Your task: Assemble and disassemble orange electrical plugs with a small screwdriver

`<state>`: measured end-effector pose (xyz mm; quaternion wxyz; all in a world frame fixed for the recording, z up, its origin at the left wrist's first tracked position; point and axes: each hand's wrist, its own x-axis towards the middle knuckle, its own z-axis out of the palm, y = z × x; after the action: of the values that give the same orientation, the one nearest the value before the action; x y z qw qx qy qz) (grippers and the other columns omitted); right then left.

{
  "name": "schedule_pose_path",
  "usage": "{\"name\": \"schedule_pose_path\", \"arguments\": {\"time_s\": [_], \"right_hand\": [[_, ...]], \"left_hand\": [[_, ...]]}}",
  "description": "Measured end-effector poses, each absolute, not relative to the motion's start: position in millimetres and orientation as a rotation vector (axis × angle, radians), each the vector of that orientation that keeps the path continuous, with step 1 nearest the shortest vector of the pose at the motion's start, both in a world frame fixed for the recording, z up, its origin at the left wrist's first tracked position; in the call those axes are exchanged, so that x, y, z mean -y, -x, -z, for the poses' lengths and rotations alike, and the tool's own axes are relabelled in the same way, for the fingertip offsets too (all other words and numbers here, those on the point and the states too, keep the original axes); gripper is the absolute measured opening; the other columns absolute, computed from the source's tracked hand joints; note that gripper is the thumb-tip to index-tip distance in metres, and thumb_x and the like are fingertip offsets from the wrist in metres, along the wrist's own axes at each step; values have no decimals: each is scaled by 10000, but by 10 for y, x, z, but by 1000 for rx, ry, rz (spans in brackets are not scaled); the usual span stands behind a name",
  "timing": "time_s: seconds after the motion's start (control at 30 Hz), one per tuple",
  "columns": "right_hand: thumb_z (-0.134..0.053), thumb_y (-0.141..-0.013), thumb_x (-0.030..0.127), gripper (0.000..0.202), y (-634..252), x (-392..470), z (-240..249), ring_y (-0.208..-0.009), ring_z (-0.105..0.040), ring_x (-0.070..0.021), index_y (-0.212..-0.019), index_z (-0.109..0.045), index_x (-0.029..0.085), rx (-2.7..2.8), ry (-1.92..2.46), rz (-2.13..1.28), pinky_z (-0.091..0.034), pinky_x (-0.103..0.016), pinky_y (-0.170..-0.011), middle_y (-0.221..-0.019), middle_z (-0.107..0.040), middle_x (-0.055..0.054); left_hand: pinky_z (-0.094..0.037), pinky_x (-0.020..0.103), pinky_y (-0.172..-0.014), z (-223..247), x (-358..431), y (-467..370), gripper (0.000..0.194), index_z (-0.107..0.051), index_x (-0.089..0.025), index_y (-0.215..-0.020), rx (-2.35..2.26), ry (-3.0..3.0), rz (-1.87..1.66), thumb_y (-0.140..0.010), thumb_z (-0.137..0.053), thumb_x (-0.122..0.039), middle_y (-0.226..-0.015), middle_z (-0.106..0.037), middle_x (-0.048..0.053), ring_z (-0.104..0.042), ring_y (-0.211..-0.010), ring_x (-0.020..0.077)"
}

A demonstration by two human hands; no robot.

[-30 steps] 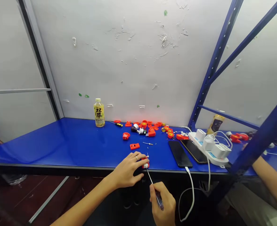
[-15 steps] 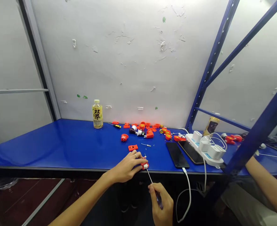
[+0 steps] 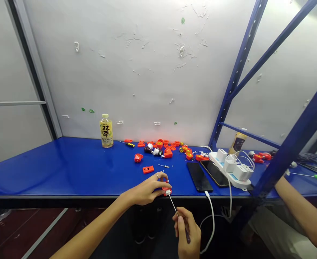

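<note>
**Right hand is guiding a screwdriver to a small red part**

At the near edge of the blue table (image 3: pixel 80 176), the left hand (image 3: pixel 147 190) is holding a small red-and-white part (image 3: pixel 168 192) against the tabletop, its thumb and fingers bending narrowly around it from the left. The right hand (image 3: pixel 188 230), nearer and a little to the right, is gripping the handle of a screwdriver (image 3: pixel 173 205) between curled fingers. The shaft is slanting far and left, and its tip is reaching the near side of the part; whether it is sitting in a screw is too small to tell.

Just beyond the left hand, a flat red piece (image 3: pixel 148 169) is lying to the left and a thin metal rod (image 3: pixel 164 166) to the right. Farther off, a red cup (image 3: pixel 138 158) is resting in front of a scatter of red parts (image 3: pixel 161 144). A yellow-and-black screwdriver (image 3: pixel 129 145) is lying left of the scatter, and a bottle (image 3: pixel 106 131) is standing beyond it, farther left.

To the right, two phones (image 3: pixel 200 177) are lying side by side, a white cable (image 3: pixel 213 219) running from the left one. A power strip (image 3: pixel 240 181) is holding white chargers beside them. At the far right, another person's arm (image 3: pixel 301 212) is stretching over the table.
</note>
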<state>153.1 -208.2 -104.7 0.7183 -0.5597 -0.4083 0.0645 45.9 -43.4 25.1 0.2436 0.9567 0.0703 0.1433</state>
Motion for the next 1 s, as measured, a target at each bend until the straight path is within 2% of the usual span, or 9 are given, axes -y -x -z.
{"name": "schedule_pose_path", "arguments": {"time_s": [0.13, 0.3, 0.5, 0.73, 1.0], "right_hand": [[-475, -966, 333, 229, -1520, 2078, 1037, -552, -546, -117, -960, -656, 194, 927, 1203, -78, -439, -226, -469, -756, -630, -34], [-453, -972, 304, 253, -1538, 2066, 1041, -533, -538, -112, -873, -661, 200, 961, 1187, -99, -445, -227, -497, -697, -613, -13], [-453, -962, 230, 219, -1619, 2050, 1125, -580, -595, -123, -926, -668, 207, 1078, 1112, -27, -493, -231, -559, -723, -635, -9], [-447, -949, 167, 209, -1552, 1960, 1206, -627, -627, -133, -946, -651, 213, 1049, 1025, 64, -531, -243, -583, -871, -696, -43], [-457, -919, 123, 214, -1534, 1977, 1176, -620, -627, -131, -932, -657, 198, 1062, 1019, 173, -522, -248, -579, -834, -687, -45]], "left_hand": [[-419, 404, -1047, -228, 446, -479, 339, -633, -321, -1262, -189, -2650, -353, -1001, -419, -353, -1336, -463, 81, -480, -1202, 245], [-418, 399, -1033, -256, 419, -506, 328, -654, -313, -1214, -176, -2641, -295, -1007, -402, -350, -1299, -474, 75, -484, -1157, 230], [-405, 383, -1035, -265, 402, -521, 313, -645, -309, -1218, -166, -2631, -246, -1003, -419, -329, -1300, -459, 72, -487, -1140, 215], [-415, 367, -1025, -270, 387, -527, 303, -655, -310, -1205, -146, -2633, -233, -996, -436, -314, -1279, -471, 68, -491, -1137, 214], [-414, 375, -1037, -295, 426, -528, 308, -647, -308, -1227, -168, -2636, -222, -997, -441, -307, -1287, -468, 73, -491, -1156, 211]]}}
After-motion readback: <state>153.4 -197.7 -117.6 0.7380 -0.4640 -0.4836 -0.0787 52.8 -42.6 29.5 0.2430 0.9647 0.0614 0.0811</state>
